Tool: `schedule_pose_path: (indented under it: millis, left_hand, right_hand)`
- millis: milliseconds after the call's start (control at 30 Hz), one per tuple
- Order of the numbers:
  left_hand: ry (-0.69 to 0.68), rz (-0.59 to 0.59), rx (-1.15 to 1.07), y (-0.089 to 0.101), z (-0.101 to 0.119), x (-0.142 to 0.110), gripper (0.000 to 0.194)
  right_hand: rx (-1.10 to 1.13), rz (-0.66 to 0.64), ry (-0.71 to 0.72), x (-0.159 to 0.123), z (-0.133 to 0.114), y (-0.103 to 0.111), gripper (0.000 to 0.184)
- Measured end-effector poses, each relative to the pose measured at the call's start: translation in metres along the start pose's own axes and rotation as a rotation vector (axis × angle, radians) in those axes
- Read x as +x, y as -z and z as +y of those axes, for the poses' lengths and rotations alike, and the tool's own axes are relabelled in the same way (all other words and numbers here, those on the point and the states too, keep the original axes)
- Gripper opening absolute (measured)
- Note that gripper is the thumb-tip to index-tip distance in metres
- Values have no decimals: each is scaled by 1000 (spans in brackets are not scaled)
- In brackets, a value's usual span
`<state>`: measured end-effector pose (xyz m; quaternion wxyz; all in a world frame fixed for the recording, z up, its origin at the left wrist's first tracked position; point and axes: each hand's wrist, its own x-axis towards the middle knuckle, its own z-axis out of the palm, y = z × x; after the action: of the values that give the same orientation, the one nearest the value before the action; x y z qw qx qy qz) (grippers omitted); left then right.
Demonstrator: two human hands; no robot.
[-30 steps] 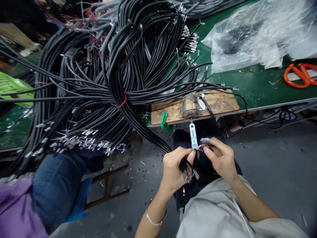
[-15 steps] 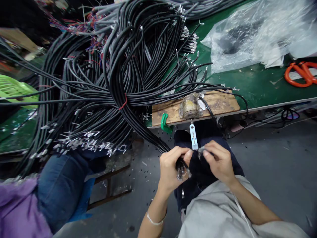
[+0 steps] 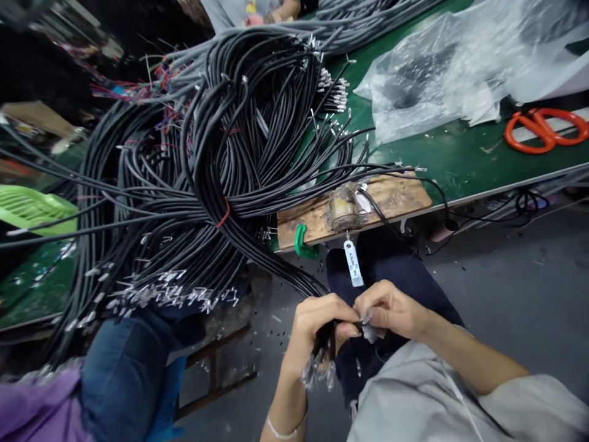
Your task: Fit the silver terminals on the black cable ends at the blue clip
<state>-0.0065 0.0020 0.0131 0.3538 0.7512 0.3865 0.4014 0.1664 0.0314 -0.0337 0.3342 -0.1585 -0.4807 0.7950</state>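
Note:
My left hand is closed around a bunch of black cables, whose stripped, silvery ends hang below the fingers. Its thumb and forefinger hold one cable out to the right. Against that cable's end my right hand is pinched, a grey covering showing at a fingertip; the wire end itself is mostly hidden. Just above both hands, and apart from them, a light-blue plastic piece juts from the shaft of a small tape-wrapped motor. The motor sits on a wooden board at the table edge.
A large heap of black cables covers the green table at left. A green clamp grips the board. Orange-handled scissors and a plastic bag lie right. A person in purple sits at left; another's hands show behind.
Both hands have dropped away from the light-blue piece and come together, the right now pinching at the cable end. The view has shifted, bringing another person into sight at the back.

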Motion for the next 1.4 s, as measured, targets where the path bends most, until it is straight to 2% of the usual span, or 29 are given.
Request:
schedule_pose_path:
  millis: [33,100,167,233,333,433,567,667,767,900,1033,1133,1233,1333,1400]
  left_hand:
    - [-3,41,-7,-2,-1,0,27]
    - [17,108,4,-8,-3,-1,23]
    - [39,160,18,-13,-4,-2,19]
    - [51,191,28,-17,-4,-3,16]
    - [48,248,35,-20,-3,-4,15]
    - [22,354,31,-22,-4,-1,19]
    - [40,424,56,-26,-4,7,14]
    - [86,403,92,-28,-2,13,13]
    - [123,380,118,-28,-1,15,16]
    - [108,343,126,-25,0,13,12]
    - [72,345,108,-23,0,8,9]
    - [29,327,85,-22,-4,3,7]
    - [-26,269,73,-18,-12,-1,6]
    - [-116,132,47,-6,-17,1,24]
    - [-75,-10,36,5,-16,6,31]
  right_hand:
    - [126,2,-121,2,2,1,47]
    - [221,45,-293,8,2,5,44]
    - [192,130,-342,15,-3,13,41]
    - [152,266,-312,23,-14,22,40]
    - [58,449,-176,36,-32,27,41]
    - [-19,435,-62,46,-41,20,43]
    - [148,396,-52,51,-37,6,45]
    - [306,393,-45,49,-29,3,43]
    - [393,333,-60,47,-22,4,44]
    - [402,290,-77,44,-14,9,56]
    - [368,350,-80,35,-4,24,54]
    - [221,438,-53,19,2,37,40]
    - [-55,521,-24,0,4,43,27]
    - [-239,551,3,-14,1,39,23]
    - [-312,544,16,-18,0,32,23]
